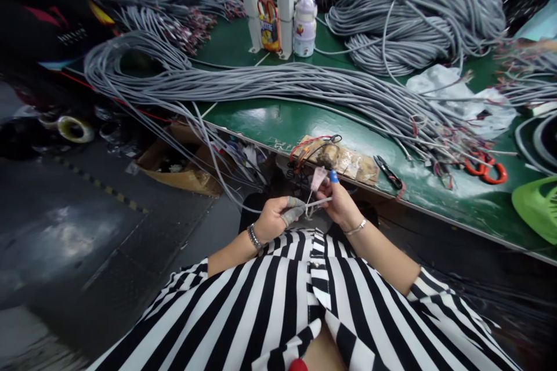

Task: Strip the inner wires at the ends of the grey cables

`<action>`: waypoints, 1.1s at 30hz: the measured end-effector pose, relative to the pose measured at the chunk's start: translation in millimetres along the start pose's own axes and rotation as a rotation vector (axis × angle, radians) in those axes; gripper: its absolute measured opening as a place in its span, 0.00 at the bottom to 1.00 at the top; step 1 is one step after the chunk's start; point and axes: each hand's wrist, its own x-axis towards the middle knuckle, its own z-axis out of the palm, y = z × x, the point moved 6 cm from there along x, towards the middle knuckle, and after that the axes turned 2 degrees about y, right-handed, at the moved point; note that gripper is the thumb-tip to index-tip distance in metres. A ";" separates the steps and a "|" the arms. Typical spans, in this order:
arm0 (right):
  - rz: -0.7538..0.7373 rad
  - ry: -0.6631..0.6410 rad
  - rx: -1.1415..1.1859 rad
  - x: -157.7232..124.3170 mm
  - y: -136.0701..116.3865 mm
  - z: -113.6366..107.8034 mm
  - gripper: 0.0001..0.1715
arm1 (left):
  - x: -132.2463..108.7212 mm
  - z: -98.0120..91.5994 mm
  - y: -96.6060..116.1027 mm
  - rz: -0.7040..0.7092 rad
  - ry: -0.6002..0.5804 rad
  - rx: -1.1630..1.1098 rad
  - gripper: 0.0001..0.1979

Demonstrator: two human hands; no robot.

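At my waist, just off the bench's front edge, my left hand [278, 215] is closed round a thin grey cable [319, 203]; its thumb and finger wear grey wraps. The cable trails away behind it to the left, up to the bench. My right hand [342, 203] is closed at the cable's other side, by its short end. A blue cover [333, 176] sits on one fingertip and a pinkish wrap [319, 178] on another. A thin pale strand runs between the hands; the right fingers partly hide its upper end.
Before me lies a long bundle of grey cables [261, 82] on the green bench [270, 122]. Near the edge are a wooden block [348, 162], black cutters [388, 172] and orange-handled scissors [486, 168]. A coiled cable heap [418, 11] and a bottle [305, 26] stand behind; a cardboard box [183, 177] is below left.
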 end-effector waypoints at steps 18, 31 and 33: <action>-0.065 -0.007 -0.237 -38.6 -5.2 -16.5 0.18 | -27.3 -23.1 -11.6 0.279 0.151 0.169 0.10; -0.251 -0.129 -0.183 -86.8 -17.9 -0.2 0.14 | -35.9 10.7 -13.3 -0.257 -0.055 -0.369 0.19; -0.284 -0.202 -0.165 -94.6 -18.1 13.1 0.15 | -38.0 20.7 -9.4 -0.293 -0.108 -0.400 0.20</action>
